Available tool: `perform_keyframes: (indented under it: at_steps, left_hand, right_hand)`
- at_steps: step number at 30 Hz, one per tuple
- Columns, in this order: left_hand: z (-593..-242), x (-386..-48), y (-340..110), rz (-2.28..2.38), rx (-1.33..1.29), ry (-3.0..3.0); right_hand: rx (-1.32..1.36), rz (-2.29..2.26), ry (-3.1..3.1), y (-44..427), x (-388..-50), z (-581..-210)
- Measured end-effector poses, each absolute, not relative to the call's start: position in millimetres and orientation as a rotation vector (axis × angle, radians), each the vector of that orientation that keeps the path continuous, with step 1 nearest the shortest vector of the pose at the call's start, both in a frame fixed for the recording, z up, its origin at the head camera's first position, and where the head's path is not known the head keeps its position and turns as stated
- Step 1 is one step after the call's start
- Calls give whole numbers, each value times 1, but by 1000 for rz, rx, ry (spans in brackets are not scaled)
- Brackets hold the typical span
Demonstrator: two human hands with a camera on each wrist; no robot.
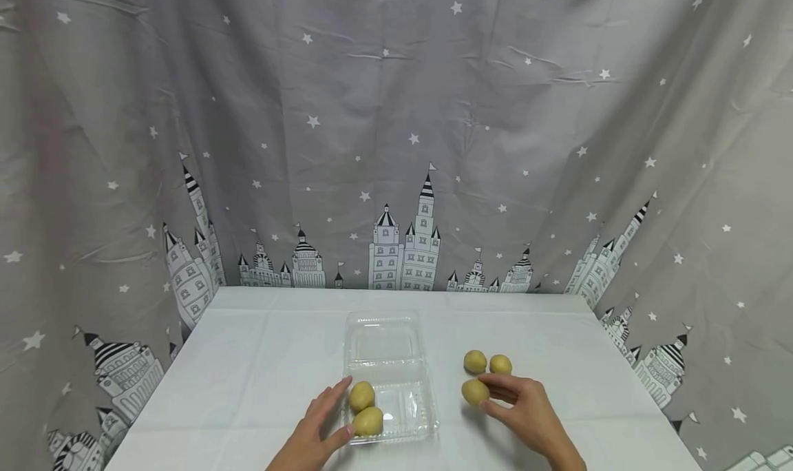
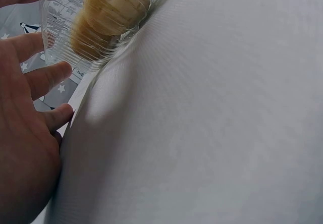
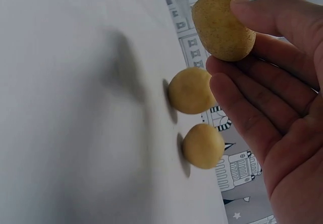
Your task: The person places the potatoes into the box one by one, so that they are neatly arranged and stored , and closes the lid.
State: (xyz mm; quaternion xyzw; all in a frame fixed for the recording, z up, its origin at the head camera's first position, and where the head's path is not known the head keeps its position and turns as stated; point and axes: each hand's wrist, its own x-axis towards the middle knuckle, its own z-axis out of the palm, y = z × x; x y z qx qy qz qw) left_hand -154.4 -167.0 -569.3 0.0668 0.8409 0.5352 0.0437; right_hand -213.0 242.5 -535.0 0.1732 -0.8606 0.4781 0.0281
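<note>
My right hand (image 1: 525, 410) pinches a potato (image 3: 222, 24) between thumb and fingers, held above the white cloth to the right of the container. Just beyond it, two more potatoes (image 1: 475, 361) (image 3: 203, 146) lie side by side on the cloth. A clear plastic clamshell container (image 1: 405, 405) stands with its lid (image 1: 383, 339) folded back, away from me. Two potatoes (image 1: 368, 421) sit in the left side of its base. At that left side is my left hand (image 1: 314, 426), fingers extended, touching the container's wall (image 2: 60, 42) with its thumb near the front potato.
A white cloth (image 1: 248, 361) covers the table. Behind and at both sides hangs a grey curtain (image 1: 396, 113) printed with stars and castles, meeting the table's far edge.
</note>
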Motion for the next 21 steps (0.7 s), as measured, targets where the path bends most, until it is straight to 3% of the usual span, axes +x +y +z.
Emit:
perform_keyframes:
  at_steps: [21]
  left_hand:
    - [-571,-153,-170,1602,214,2588]
  right_hand:
    - [644,1506,-2610,218,-216,-524]
